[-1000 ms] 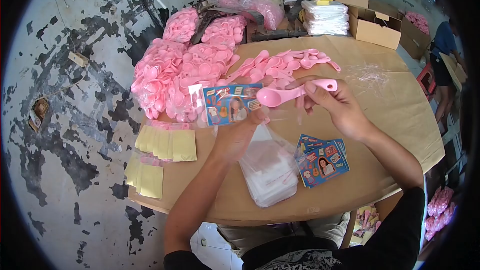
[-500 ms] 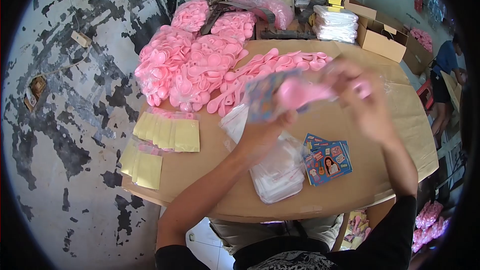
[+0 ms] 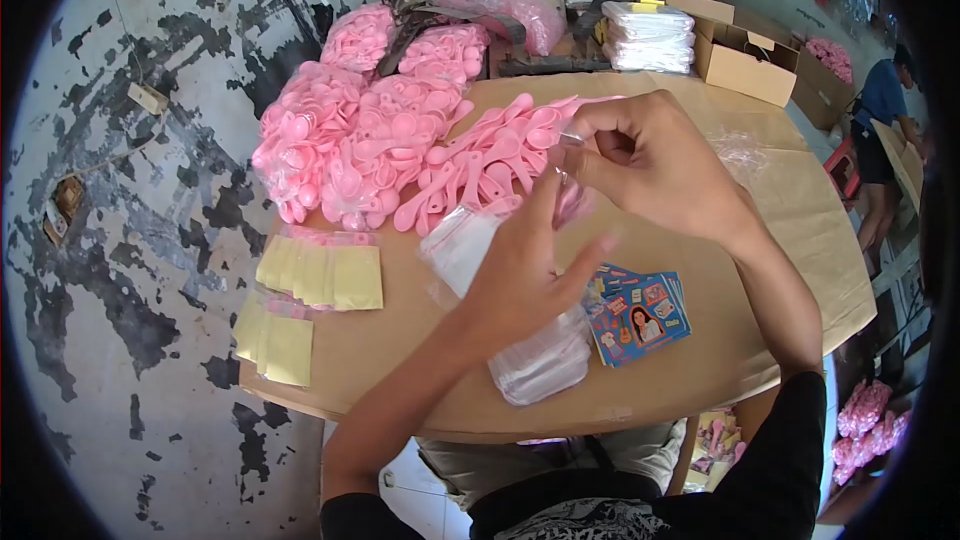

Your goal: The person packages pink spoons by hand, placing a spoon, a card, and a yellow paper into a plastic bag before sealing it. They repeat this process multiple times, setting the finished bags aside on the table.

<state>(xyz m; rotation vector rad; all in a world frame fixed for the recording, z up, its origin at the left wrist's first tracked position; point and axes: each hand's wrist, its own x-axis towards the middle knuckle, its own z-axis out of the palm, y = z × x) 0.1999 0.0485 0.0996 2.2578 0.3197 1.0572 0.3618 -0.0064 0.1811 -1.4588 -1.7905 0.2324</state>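
Observation:
At the middle of the table my left hand point(image 3: 515, 285) and my right hand point(image 3: 665, 165) meet. My right hand pinches the edge of a clear plastic bag point(image 3: 573, 202), and something pink shows through it. The raised fingers of my left hand are at the same bag, its thumb held away; part of the bag is hidden behind them. Below lie a stack of clear plastic bags point(image 3: 540, 365) and a pile of blue printed cards point(image 3: 645, 315). Loose pink spoons point(image 3: 500, 150) lie just beyond my hands.
Filled packets with pale yellow backs point(image 3: 355, 278) lie in two groups at left. Bulging bags of pink spoons point(image 3: 315, 130) stand at the back left. Behind are bundled plastic bags point(image 3: 650, 38) and a cardboard box point(image 3: 745, 65). Another person point(image 3: 880, 120) is at far right.
The pink spoon and card were plainly visible in my hands; now a clear plastic bag is between them. My right hand has moved left to meet my left hand. The view has shifted slightly.

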